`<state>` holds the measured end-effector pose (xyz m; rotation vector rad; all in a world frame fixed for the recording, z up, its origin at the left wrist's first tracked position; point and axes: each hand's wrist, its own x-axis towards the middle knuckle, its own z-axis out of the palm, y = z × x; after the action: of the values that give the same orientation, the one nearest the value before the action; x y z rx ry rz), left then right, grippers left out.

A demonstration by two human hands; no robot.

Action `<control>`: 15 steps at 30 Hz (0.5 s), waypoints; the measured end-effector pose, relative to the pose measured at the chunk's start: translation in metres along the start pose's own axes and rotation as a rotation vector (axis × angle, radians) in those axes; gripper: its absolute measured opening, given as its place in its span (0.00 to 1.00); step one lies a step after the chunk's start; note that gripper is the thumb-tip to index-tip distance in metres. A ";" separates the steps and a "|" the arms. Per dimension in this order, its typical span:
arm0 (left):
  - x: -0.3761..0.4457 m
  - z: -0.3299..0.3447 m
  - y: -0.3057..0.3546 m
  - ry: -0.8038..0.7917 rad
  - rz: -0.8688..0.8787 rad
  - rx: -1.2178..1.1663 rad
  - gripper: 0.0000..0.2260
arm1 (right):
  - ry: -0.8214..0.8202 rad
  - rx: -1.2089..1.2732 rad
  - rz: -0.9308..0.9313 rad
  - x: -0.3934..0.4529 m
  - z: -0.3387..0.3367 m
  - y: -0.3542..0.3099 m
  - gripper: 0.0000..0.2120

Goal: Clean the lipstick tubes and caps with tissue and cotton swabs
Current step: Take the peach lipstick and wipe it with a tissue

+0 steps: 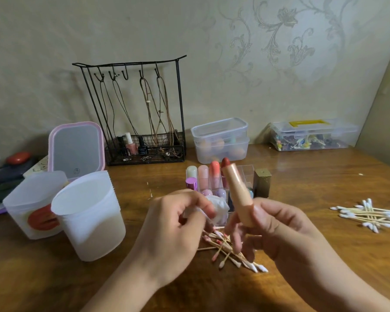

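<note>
Far left, near edge of the wooden table (302, 188): two frosted plastic cups (90, 217), set aside and out of the working space. Behind them a pink-framed mirror (77, 149), then a black wire rack (140, 113) hung with cords, pushed back against the wall. Centre, left hand (178, 224) pinched shut around a crumpled tissue (218, 208), bunched small, probably to give a firm wiping tip. Just under the hands, a heap of used cotton swabs (230, 251), tips stained pink, dropped close for convenience. Behind, a clear organiser (245, 174) standing other lipsticks (208, 176) upright. Right hand (279, 224) gripping an uncapped peach lipstick tube (240, 194) by its base, tilted up and leftward toward the tissue, red bullet exposed; likely presented for wiping. Beside it a gold cap (262, 182) upright. Far right, clean cotton swabs (369, 215) piled well apart from the dirty ones.
</note>
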<state>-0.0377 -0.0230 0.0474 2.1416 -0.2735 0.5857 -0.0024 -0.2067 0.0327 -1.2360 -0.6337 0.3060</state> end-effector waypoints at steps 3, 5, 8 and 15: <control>0.000 0.000 0.002 0.000 0.102 -0.067 0.08 | 0.039 -0.124 0.043 0.000 0.002 0.005 0.20; 0.001 0.000 0.000 0.016 0.132 -0.056 0.07 | 0.073 -0.228 0.059 0.001 0.002 0.008 0.22; -0.002 0.002 -0.001 0.043 0.146 -0.059 0.04 | 0.102 -0.355 0.056 0.000 0.004 0.007 0.22; 0.000 0.005 0.009 -0.062 -0.226 -0.681 0.17 | 0.148 -0.669 -0.060 -0.007 0.011 0.002 0.13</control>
<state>-0.0397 -0.0323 0.0512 1.5029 -0.2201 0.2416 -0.0145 -0.2009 0.0308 -1.8543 -0.6657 -0.0626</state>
